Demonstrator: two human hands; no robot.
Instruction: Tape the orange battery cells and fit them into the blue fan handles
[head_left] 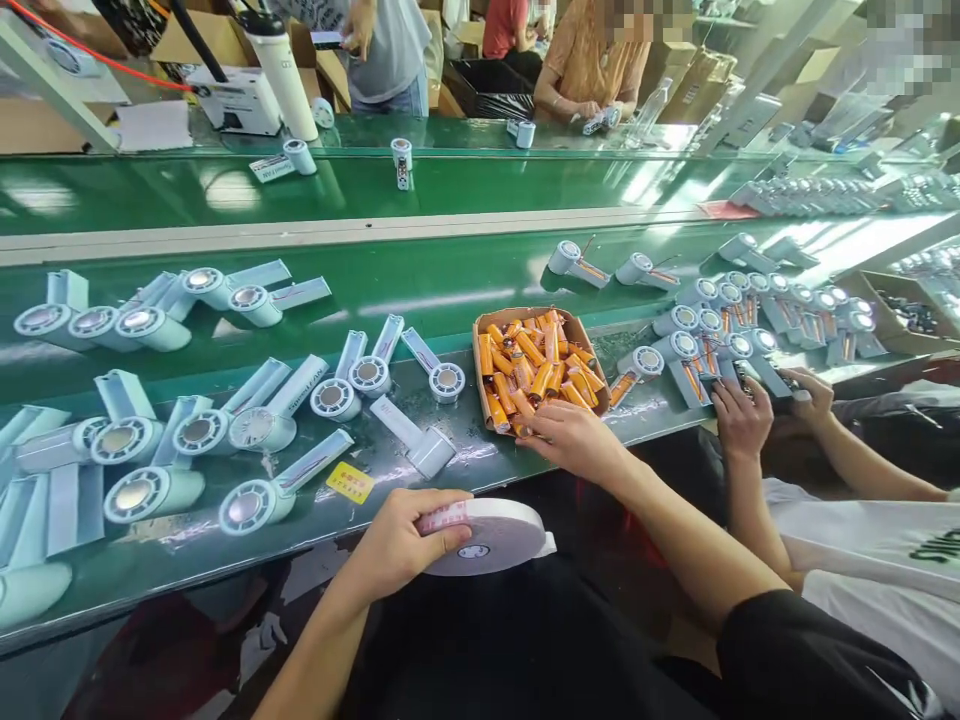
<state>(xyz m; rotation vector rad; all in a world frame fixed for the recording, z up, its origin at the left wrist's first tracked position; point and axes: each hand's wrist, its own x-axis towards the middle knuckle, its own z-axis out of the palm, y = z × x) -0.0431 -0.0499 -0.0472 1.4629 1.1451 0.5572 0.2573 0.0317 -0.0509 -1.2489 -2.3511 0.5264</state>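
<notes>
My left hand (409, 540) grips a large roll of white tape (506, 540) by its edge, thumb on the flat side and fingers over the rim. A loose tape end sticks out on the right of the roll. My right hand (577, 437) reaches to the near edge of a cardboard box (478, 385) heaped with orange cylindrical batteries (551, 340). Its fingers are bent around a battery (523, 403) at the box's near side; the fingertips are partly hidden. Left of the box lies a pale blue handheld fan housing (431, 450), face down.
Several open fan housings (259, 500) crowd the bench at left. Right of the box, more housings (682, 345) hold batteries, beside a co-worker's hands (742, 415). A yellow card (350, 482) lies near the bench edge. A green conveyor belt (420, 285) runs behind; people stand beyond it.
</notes>
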